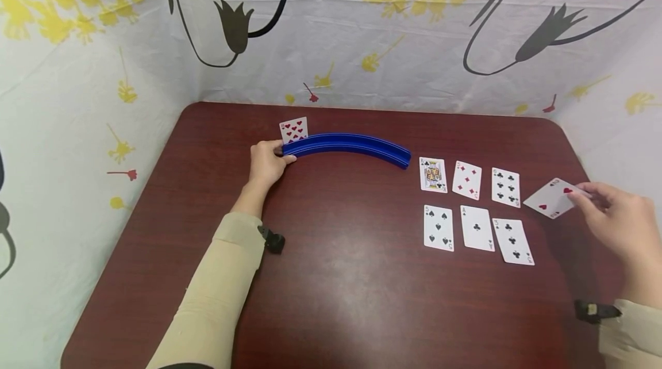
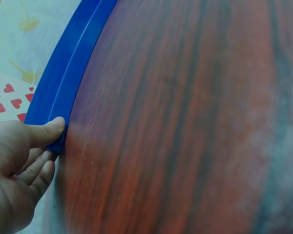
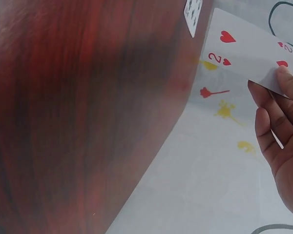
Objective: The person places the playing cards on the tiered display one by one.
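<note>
My left hand (image 1: pixel 266 163) grips the left end of a curved blue card holder (image 1: pixel 341 142), thumb over its front edge. In the left wrist view the thumb presses on the blue holder (image 2: pixel 71 68) and the other fingers go under its end. A hearts card (image 1: pixel 293 128) stands upright in the holder near that hand, its lower part hidden. Over the table's right side, my right hand (image 1: pixel 620 214) pinches a two of hearts (image 1: pixel 552 199) by one corner between thumb and fingers. The right wrist view shows the two of hearts (image 3: pixel 244 46) face up and raised.
Face-up cards lie in two rows: king of clubs (image 1: pixel 433 175), five of diamonds (image 1: pixel 467 180) and six of clubs (image 1: pixel 505 187) behind; five of spades (image 1: pixel 438 228), ace of clubs (image 1: pixel 477 228) and three of clubs (image 1: pixel 513 241) in front. Patterned cloth (image 1: pixel 331 81) surrounds the brown table (image 1: pixel 336 277).
</note>
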A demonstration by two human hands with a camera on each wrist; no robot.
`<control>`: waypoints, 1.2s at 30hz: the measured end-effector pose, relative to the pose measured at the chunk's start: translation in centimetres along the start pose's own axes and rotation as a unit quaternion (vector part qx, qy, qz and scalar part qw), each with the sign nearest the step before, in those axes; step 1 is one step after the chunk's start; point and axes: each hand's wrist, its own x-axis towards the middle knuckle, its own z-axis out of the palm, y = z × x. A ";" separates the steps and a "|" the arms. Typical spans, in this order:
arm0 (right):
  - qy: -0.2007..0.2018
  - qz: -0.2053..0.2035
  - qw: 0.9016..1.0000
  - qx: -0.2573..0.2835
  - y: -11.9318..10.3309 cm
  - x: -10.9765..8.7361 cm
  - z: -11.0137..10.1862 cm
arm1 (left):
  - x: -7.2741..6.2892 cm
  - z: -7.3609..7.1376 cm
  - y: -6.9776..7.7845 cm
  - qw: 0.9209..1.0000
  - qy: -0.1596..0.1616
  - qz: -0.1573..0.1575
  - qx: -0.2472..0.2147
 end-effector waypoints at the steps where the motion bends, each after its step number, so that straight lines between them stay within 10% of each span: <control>1: 0.004 -0.001 1.000 0.005 -0.2 0.1 0.0 | 0.0 0.0 0.0 1.000 0.000 0.000 -0.001; 36: 0.044 -0.066 0.994 0.068 -4.7 2.3 1.4 | -0.1 -0.1 0.0 1.000 -0.002 0.006 0.006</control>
